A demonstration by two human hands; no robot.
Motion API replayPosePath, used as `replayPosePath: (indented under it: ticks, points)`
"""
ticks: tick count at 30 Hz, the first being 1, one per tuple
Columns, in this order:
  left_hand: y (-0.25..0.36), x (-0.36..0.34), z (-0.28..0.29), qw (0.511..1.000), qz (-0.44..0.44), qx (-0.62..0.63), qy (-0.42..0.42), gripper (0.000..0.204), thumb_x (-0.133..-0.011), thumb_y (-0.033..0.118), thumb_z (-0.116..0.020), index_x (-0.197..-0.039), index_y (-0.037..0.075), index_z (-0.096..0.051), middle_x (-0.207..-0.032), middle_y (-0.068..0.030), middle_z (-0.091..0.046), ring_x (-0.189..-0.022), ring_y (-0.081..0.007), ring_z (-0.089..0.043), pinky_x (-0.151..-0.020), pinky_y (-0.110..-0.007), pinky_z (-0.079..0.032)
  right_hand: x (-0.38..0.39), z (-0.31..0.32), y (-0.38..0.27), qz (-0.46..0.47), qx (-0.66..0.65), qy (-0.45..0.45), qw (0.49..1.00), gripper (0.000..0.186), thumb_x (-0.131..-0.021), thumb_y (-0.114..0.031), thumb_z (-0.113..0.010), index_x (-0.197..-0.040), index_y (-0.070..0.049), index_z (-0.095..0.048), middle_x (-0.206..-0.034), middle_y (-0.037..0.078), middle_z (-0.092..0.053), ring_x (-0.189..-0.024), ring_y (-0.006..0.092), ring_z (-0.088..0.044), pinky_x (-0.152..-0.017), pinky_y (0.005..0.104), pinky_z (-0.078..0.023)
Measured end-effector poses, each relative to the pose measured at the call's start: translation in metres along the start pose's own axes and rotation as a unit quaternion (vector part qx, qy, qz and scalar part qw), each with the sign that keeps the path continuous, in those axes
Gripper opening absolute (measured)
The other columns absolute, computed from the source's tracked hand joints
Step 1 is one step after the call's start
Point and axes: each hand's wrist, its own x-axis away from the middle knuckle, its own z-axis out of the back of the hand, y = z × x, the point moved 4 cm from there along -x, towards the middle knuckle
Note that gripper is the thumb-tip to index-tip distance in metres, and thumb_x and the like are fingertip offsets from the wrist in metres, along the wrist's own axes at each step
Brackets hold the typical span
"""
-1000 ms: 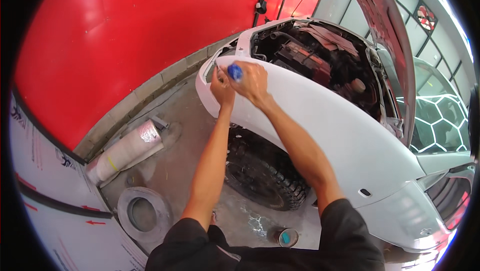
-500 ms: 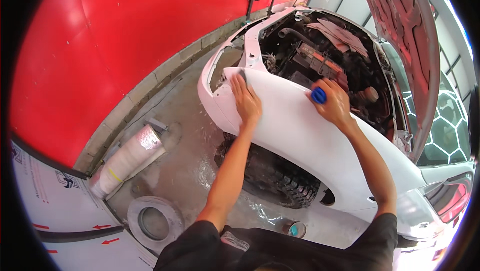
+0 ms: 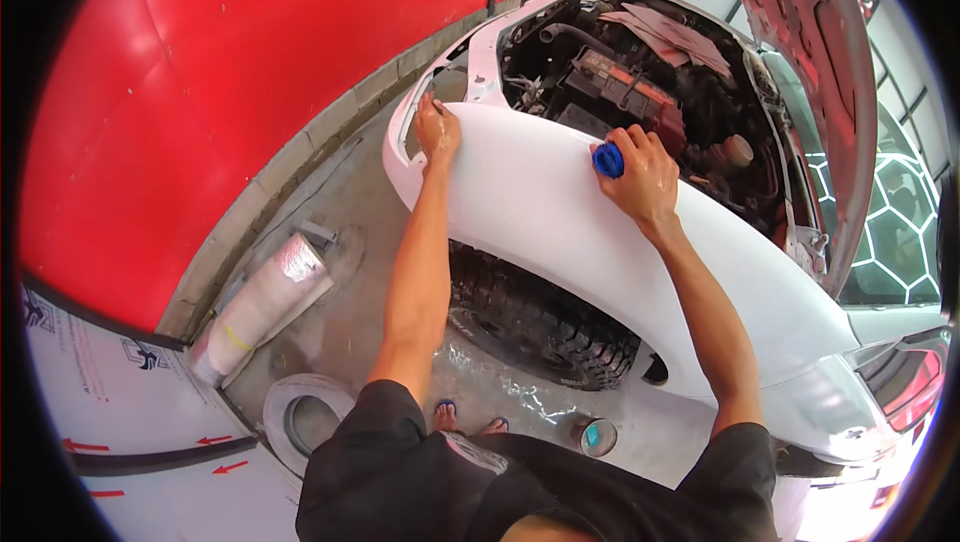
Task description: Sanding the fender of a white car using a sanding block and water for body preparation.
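- As I look past the black shirt (image 3: pixel 640 492), a chunky black tyre (image 3: pixel 600 354) shows below the arch of the white fender (image 3: pixel 545 177)
- The fender lies under and between the two hands, its long axis slanting from a front corner at upper left down to the right, past the wheel arch
- Along its inner edge I see the right hand (image 3: pixel 650 180), fingers curled tight around a blue round-ended object (image 3: pixel 607 161)
- Up at the front corner the left hand (image 3: pixel 438 134) is bunched against the tip; whether it pinches anything I cannot tell
- So the blue object sits in the right hand's grasp, off to the right of the left hand and well apart from it, bare white surface between
- Beyond them gapes the engine bay (image 3: pixel 700 107), the raised bonnet (image 3: pixel 805 52) to its right
- Farthest back stands the red wall (image 3: pixel 230 92)
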Motion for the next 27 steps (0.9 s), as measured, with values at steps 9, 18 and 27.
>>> replayPosePath:
  ticks: [9,18,27]
  points:
    - [0.011,-0.053,0.042,0.997,-0.056,-0.056,-0.011,0.046,-0.103,0.028,-0.042,-0.090,-0.009,-0.068,-0.091,-0.0332,-0.066,-0.092,-0.0487,-0.066,-0.076,-0.053,-0.050,-0.001,0.000,0.002,-0.008,0.003,-0.001,1.000,0.021,-0.083,-0.028,-0.074,-0.088,-0.011,-0.062,-0.085,0.007,-0.059,-0.080,0.0284,-0.061,-0.063,0.0423,-0.053]
    - [0.020,0.011,0.028,0.983,-0.181,0.009,0.014,0.038,-0.100,0.010,-0.044,-0.130,-0.010,-0.055,-0.142,-0.0298,-0.051,-0.139,-0.0455,-0.040,-0.117,-0.047,-0.031,-0.006,-0.004,-0.008,-0.022,0.039,0.015,0.999,0.019,-0.081,-0.026,-0.076,-0.085,-0.012,-0.064,-0.084,0.003,-0.059,-0.079,0.0247,-0.061,-0.064,0.0398,-0.053]
    - [-0.003,-0.001,0.028,0.994,-0.109,0.020,-0.017,0.044,-0.101,0.010,-0.042,-0.139,-0.010,-0.046,-0.146,-0.0317,-0.044,-0.141,-0.0439,-0.038,-0.116,-0.045,-0.034,-0.007,-0.008,-0.017,-0.008,0.064,0.009,0.998,0.021,-0.081,-0.026,-0.077,-0.085,-0.011,-0.063,-0.082,0.003,-0.058,-0.078,0.0240,-0.061,-0.063,0.0390,-0.052]
